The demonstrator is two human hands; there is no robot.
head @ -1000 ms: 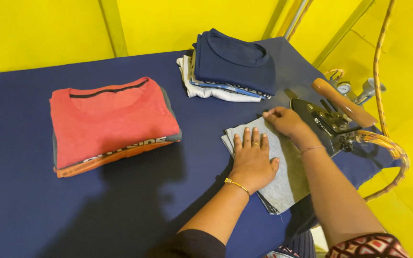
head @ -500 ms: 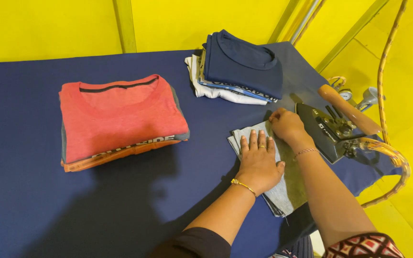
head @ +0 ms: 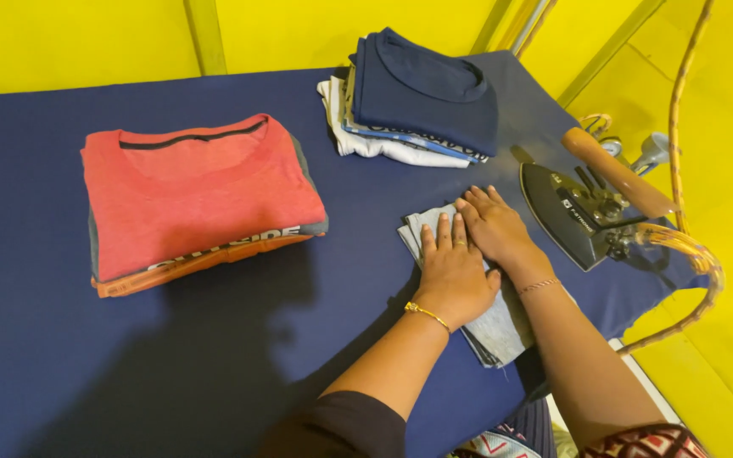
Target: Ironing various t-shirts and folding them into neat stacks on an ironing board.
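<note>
I am seeing left hand (head: 454, 277) and right hand (head: 496, 229) pressing flat, fingers released, on folded grey cloth (head: 495, 321) at table's (head: 214, 373) five o'clock. Iron (head: 591, 208) sitting at three o'clock, red shirt stack (head: 197, 199) at nine.

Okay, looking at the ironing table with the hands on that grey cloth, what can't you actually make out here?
Head view:
- Grey folded cloth: middle covered by left hand and right hand.
- Iron: soleplate hidden, facing the table.
- Navy shirt pile: lower garments show edges only.
- Red shirt stack: lower layers hidden.
</note>
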